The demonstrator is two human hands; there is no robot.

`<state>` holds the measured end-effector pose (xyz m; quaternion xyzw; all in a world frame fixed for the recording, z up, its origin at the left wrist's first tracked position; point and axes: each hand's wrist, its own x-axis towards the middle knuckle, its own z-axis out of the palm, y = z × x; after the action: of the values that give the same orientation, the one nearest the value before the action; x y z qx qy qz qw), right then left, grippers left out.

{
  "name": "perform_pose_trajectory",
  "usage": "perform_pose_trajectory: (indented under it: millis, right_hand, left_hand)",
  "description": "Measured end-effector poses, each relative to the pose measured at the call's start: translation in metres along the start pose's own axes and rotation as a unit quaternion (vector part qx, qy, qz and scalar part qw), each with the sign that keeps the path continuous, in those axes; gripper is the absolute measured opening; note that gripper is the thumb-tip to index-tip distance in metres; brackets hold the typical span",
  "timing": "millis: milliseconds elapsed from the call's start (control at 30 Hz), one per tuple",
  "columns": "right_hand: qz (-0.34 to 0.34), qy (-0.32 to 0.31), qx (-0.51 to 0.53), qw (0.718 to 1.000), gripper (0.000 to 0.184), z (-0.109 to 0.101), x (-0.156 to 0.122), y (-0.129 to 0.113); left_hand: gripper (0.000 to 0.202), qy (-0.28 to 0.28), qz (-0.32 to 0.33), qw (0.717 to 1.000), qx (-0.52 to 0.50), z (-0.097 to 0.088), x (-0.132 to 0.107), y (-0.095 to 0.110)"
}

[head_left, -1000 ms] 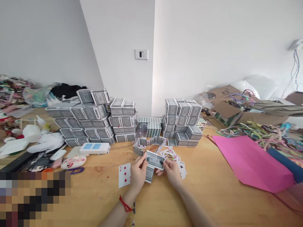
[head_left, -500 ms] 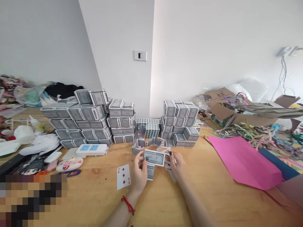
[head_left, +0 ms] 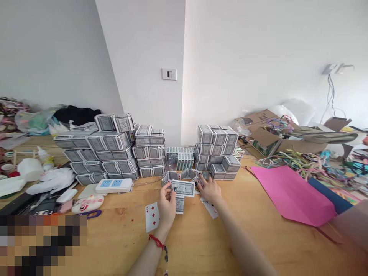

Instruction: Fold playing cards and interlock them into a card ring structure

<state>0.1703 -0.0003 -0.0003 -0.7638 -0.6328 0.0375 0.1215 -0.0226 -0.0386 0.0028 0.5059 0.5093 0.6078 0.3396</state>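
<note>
Between the thumb and fingers of my left hand [head_left: 167,205] are playing cards [head_left: 183,188], patterned backs toward me, one lying crosswise over another. My right hand [head_left: 210,189] reaches past them with fingers spread, its fingertips over loose face-up cards [head_left: 211,210] on the table. Whether it touches them I cannot tell. Just behind the held cards stands a ring of folded cards [head_left: 188,174], partly hidden by them. A three of diamonds [head_left: 152,217] lies face up left of my left wrist.
Stacks of folded-card blocks stand at left [head_left: 110,155], centre left [head_left: 149,151] and right [head_left: 220,143]. A white power strip [head_left: 115,185] lies in front of the left stack. Pink paper [head_left: 290,195] and tangled cords [head_left: 304,165] cover the right side.
My right hand has moved forward and a little left, away from the held cards, and its fingers have spread over the loose cards. My left hand still grips its cards, slightly lower left.
</note>
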Motion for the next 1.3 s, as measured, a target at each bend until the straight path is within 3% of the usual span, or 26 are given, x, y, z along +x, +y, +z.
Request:
perform_pose_trajectory:
  millis: [333, 400, 567, 767, 833, 900, 1000, 1100, 1167, 1300]
  right_hand:
    - [0.06, 0.128, 0.035, 0.989, 0.057, 0.012, -0.018, -0.002]
    - [0.049, 0.119, 0.037, 0.991, 0.056, 0.009, -0.015, 0.0]
    - [0.018, 0.024, 0.042, 0.999, 0.054, -0.002, -0.005, 0.006]
    - [0.075, 0.082, 0.138, 0.984, 0.051, 0.004, -0.009, 0.01]
    - [0.078, 0.106, 0.221, 0.966, 0.057, 0.008, -0.013, 0.015]
    - [0.084, 0.131, 0.333, 0.93, 0.062, 0.012, -0.017, 0.021]
    - [0.085, 0.153, 0.521, 0.835, 0.07, 0.012, -0.026, 0.027]
    - [0.034, 0.121, 0.649, 0.75, 0.076, 0.009, -0.037, 0.022]
    - [-0.015, 0.083, 0.678, 0.73, 0.077, 0.006, -0.044, 0.014]
    - [-0.101, 0.009, 0.666, 0.739, 0.074, 0.004, -0.052, -0.002]
  left_hand:
    - [0.04, 0.027, -0.004, 1.0, -0.007, -0.003, 0.001, 0.001]
    - [0.041, 0.028, -0.007, 1.0, -0.01, -0.004, 0.001, 0.002]
    - [0.042, 0.025, -0.013, 0.999, -0.018, -0.004, 0.001, 0.001]
    - [0.042, 0.02, -0.02, 0.999, -0.03, -0.004, 0.002, 0.0]
    - [0.044, 0.024, -0.019, 0.999, -0.029, -0.004, 0.002, 0.0]
    - [0.045, 0.027, -0.016, 0.999, -0.029, -0.004, 0.002, -0.001]
    - [0.046, 0.027, -0.013, 0.999, -0.029, -0.004, 0.002, -0.003]
    - [0.044, 0.022, -0.004, 1.0, -0.021, -0.004, 0.002, -0.002]
    - [0.042, 0.018, 0.004, 1.0, -0.01, -0.004, 0.001, -0.001]
    - [0.046, 0.012, 0.0, 1.0, 0.008, -0.004, 0.001, 0.0]
